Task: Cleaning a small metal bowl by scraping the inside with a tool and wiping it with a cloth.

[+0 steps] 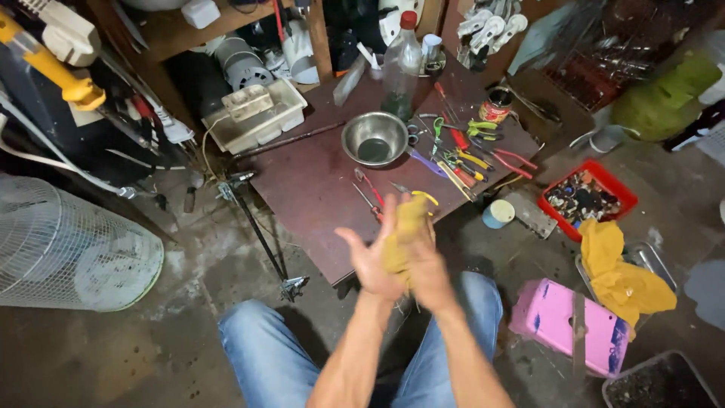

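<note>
yellow rag (406, 230): long axis upright | left hand (371, 263), right hand (427, 268): 2 palms pressing it

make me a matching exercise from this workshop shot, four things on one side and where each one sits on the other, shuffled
Things:
1. yellow cloth
2. metal bowl
3. red tray
4. pink box

Places:
A. on the floor, right of the person's right knee
B. on the dark table, beside the clear bottle
C. pressed between the left hand and the right hand
D. on the floor to the right of the table, full of small parts

Pairs: 1-C, 2-B, 3-D, 4-A
</note>
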